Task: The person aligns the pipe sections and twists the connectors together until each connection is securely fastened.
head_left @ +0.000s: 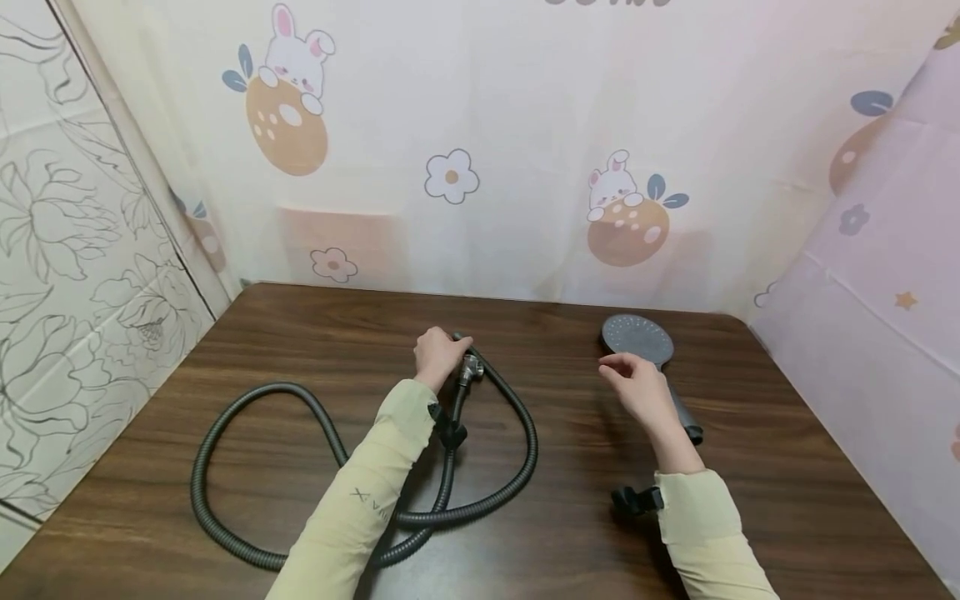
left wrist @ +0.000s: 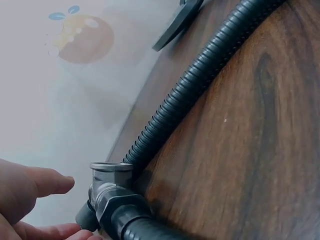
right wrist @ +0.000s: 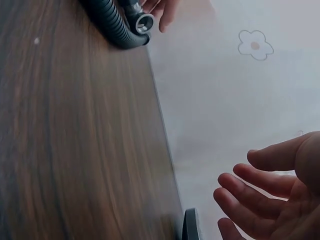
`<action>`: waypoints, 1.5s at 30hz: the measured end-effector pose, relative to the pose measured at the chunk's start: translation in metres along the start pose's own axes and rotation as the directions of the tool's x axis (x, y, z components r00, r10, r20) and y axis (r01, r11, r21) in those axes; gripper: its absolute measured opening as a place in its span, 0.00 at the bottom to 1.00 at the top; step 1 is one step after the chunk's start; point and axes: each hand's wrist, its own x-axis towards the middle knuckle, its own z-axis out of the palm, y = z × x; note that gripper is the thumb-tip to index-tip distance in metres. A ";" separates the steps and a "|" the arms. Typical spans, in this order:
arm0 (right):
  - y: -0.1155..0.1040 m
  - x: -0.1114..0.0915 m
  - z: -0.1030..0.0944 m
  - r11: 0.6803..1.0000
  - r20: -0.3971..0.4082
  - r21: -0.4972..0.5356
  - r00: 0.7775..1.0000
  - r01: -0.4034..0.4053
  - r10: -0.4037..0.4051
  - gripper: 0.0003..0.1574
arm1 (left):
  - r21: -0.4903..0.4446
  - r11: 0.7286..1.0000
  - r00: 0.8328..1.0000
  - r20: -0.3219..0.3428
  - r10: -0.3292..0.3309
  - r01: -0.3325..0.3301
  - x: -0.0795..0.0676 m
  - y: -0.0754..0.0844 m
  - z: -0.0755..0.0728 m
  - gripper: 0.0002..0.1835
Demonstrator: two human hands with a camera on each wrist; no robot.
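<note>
A dark ribbed shower hose lies in loops on the table, with a chrome elbow fitting at one end. Close beside that fitting is my left hand. In the left wrist view, its thumb stands apart from the fingers, whose tips are right at a dark hose end behind the chrome fitting. My right hand hovers over the grey shower head, overlapping its neck in the head view. The right wrist view shows its fingers loosely bent, with nothing between them.
The brown wooden table ends at a wall covered by a printed curtain. Another patterned sheet hangs at the right, and a floral panel stands at the left. Black camera mounts sit on both wrists.
</note>
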 end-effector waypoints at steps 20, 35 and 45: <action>0.027 -0.017 -0.030 0.996 -0.089 -0.077 0.995 -0.052 0.045 0.27 | 0.153 0.988 0.998 0.061 -0.004 -0.006 0.006 0.010 0.000 0.21; 0.048 -0.022 -0.050 0.987 -0.087 -0.106 0.990 -0.118 0.109 0.33 | 0.159 0.987 0.996 0.084 0.010 -0.023 0.007 0.012 0.002 0.22; 0.060 -0.023 -0.052 0.969 -0.019 -0.183 0.986 -0.166 0.166 0.35 | 0.161 0.986 0.996 0.081 0.023 -0.036 0.010 0.014 0.005 0.20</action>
